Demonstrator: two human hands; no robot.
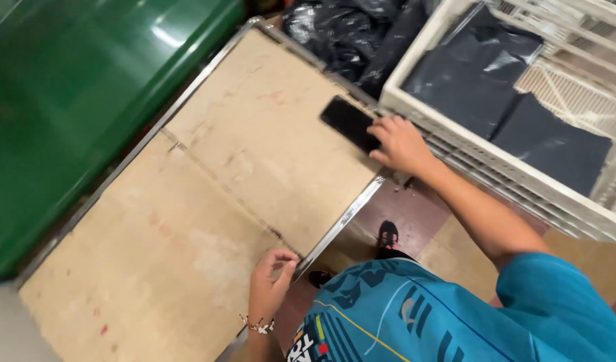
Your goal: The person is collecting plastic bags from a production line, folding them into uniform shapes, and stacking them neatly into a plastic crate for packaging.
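My right hand [402,143] rests on the far corner of a worn wooden table top [207,194] with a metal rim. Its fingers touch the near end of a black phone [349,123] that lies flat on the board. My left hand [271,285], with a beaded bracelet at the wrist, sits at the table's near edge with the fingers curled over the rim, holding nothing else.
A large green bin [73,100] stands along the table's left side. A cream plastic crate [495,161] at the right holds folded black bags. More black bags [348,33] are piled behind the table. Below are brown floor tiles and my shoes.
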